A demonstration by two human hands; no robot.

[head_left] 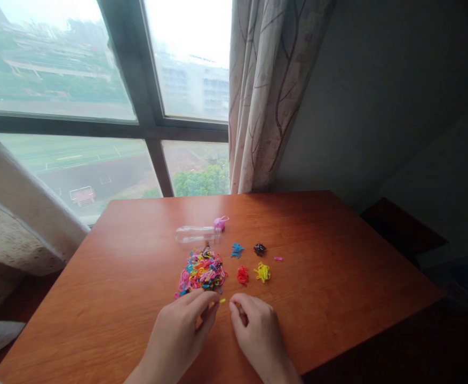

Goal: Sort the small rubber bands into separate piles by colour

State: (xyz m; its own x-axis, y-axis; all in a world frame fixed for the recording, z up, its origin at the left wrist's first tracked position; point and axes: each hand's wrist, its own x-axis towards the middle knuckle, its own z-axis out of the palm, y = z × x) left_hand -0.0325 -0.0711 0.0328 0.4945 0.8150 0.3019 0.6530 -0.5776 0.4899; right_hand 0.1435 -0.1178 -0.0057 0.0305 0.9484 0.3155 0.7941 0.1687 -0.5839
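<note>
My left hand [188,322] is closed in a pinch, with a small yellow rubber band [222,301] at its fingertips. Just to the right, my right hand [255,320] curls with thumb and forefinger together; whatever is between them, if anything, is hidden. A heap of mixed-colour rubber bands [202,271] lies right beyond my left hand. Smaller single-colour piles sit to the right of the heap: blue bands [237,250], black bands [260,249], red bands [242,275] and yellow bands [263,272]. One pink band [278,258] lies apart at the far right.
Behind the heap, a clear plastic bottle [197,234] lies on its side, with a pink cap [219,223] by its mouth. The wooden table [338,277] reaches back to a window and a patterned curtain [261,96]. Another curtain [21,213] hangs at the left.
</note>
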